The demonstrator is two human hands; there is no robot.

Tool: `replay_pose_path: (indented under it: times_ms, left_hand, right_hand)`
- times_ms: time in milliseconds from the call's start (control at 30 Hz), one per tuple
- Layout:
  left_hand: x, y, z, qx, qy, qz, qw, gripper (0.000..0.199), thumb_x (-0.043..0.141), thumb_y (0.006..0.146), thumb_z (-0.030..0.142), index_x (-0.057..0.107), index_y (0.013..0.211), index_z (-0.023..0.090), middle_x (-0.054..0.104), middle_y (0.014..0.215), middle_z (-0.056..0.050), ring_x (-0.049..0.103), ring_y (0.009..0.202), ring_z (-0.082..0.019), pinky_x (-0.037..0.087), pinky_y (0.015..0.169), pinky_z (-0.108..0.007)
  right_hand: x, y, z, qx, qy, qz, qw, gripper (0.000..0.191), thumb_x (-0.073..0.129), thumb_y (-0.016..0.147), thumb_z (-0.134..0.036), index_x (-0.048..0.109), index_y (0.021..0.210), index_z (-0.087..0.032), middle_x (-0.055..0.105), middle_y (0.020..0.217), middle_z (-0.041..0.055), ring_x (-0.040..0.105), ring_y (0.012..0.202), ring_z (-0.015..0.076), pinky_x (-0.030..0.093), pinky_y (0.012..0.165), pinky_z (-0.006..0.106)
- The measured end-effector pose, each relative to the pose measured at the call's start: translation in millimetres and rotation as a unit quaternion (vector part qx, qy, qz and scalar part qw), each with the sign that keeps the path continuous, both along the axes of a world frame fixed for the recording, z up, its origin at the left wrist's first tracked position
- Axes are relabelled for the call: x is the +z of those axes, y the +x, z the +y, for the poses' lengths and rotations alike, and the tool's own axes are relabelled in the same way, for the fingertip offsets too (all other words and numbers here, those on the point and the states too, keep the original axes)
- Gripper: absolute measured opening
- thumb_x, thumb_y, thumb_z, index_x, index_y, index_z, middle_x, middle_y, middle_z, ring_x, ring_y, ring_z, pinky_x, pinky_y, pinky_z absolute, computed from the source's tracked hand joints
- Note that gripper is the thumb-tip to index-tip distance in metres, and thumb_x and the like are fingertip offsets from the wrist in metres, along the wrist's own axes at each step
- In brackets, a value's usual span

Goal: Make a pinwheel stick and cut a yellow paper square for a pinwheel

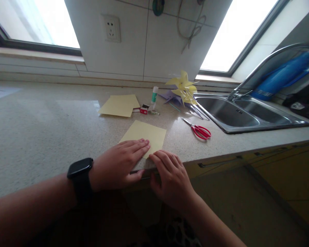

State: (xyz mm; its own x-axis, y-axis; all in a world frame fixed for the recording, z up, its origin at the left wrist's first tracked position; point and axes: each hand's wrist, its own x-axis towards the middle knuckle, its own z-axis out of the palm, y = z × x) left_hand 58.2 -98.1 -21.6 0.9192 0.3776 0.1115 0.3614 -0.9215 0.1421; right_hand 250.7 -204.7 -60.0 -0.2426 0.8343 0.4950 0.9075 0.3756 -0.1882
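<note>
1. Both hands hide the near edge of the yellow paper [146,135]
2. Left hand [118,164], flat with fingers spread, presses on the paper
3. Right hand [171,176], palm down and grasping nothing, touches its corner at the counter edge [221,156]

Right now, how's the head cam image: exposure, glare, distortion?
Head view: both windows blown out white; hands and forearms underexposed in the foreground; soft glare patch on the counter; wide-angle bend at the edges, faucet curved; yellow paper readable.
</note>
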Motion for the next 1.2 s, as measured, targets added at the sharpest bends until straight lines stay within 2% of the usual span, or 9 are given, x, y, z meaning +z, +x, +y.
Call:
replay_pose_path:
  times_ms: [133,300,467,733,967,1200]
  left_hand:
    - [-0.1,0.1,-0.3,0.001,0.000,-0.003,1.000,0.071,0.058,0.090,0.043,0.040,0.151,0.012,0.041,0.157,-0.011,0.037,0.145,-0.024,0.030,0.122,-0.039]
    - [-0.8,1.0,0.5,-0.001,0.006,-0.007,1.000,0.070,0.057,0.090,0.043,0.041,0.151,0.013,0.043,0.156,-0.011,0.038,0.145,-0.024,0.031,0.121,-0.039]
    - [-0.8,0.6,0.3,0.002,0.004,-0.006,1.000,0.070,0.057,0.090,0.044,0.040,0.151,0.012,0.042,0.157,-0.011,0.038,0.145,-0.024,0.031,0.121,-0.039]
    - [-0.1,0.8,0.5,-0.002,0.004,-0.006,1.000,0.069,0.056,0.091,0.043,0.040,0.151,0.012,0.043,0.156,-0.012,0.038,0.145,-0.025,0.030,0.121,-0.039]
    - [-0.5,0.5,0.3,-0.005,-0.004,-0.007,1.000,0.070,0.055,0.092,0.049,0.040,0.150,0.013,0.042,0.156,-0.012,0.037,0.145,-0.025,0.030,0.121,-0.040]
    - [-2.6,-0.9,1.9,-0.007,-0.009,-0.026,1.000,0.083,0.052,0.093,0.057,0.026,0.154,0.007,0.035,0.159,-0.017,0.038,0.145,-0.027,0.027,0.122,-0.041]
  right_hand:
    - [-0.5,-0.4,-2.3,-0.005,0.005,-0.006,1.000,0.041,0.055,0.086,-0.018,0.055,0.127,-0.013,0.062,0.123,0.0123,0.052,0.118,0.0275,0.041,0.105,0.044]
    - [0.6,-1.3,-2.8,-0.013,0.003,-0.013,1.000,0.033,0.055,0.085,-0.017,0.059,0.117,-0.015,0.063,0.116,0.0113,0.054,0.111,0.0270,0.043,0.101,0.042]
    - [2.1,-1.5,-2.1,-0.016,0.002,-0.020,1.000,0.034,0.055,0.084,-0.016,0.059,0.118,-0.016,0.063,0.117,0.0108,0.054,0.111,0.0272,0.043,0.101,0.042]
    - [-1.2,-2.1,-1.6,-0.019,0.016,-0.025,0.999,0.042,0.053,0.086,-0.015,0.057,0.128,-0.012,0.063,0.125,0.0110,0.053,0.120,0.0256,0.041,0.107,0.040]
    - [-7.2,-2.0,-3.3,-0.017,0.004,-0.031,0.999,0.059,0.054,0.085,-0.019,0.049,0.143,-0.009,0.058,0.137,0.0129,0.046,0.133,0.0285,0.038,0.115,0.044]
    - [-2.3,-6.8,-1.8,-0.014,-0.009,-0.033,0.999,0.062,0.059,0.084,-0.025,0.049,0.142,-0.006,0.056,0.137,0.0172,0.047,0.132,0.0304,0.037,0.117,0.046]
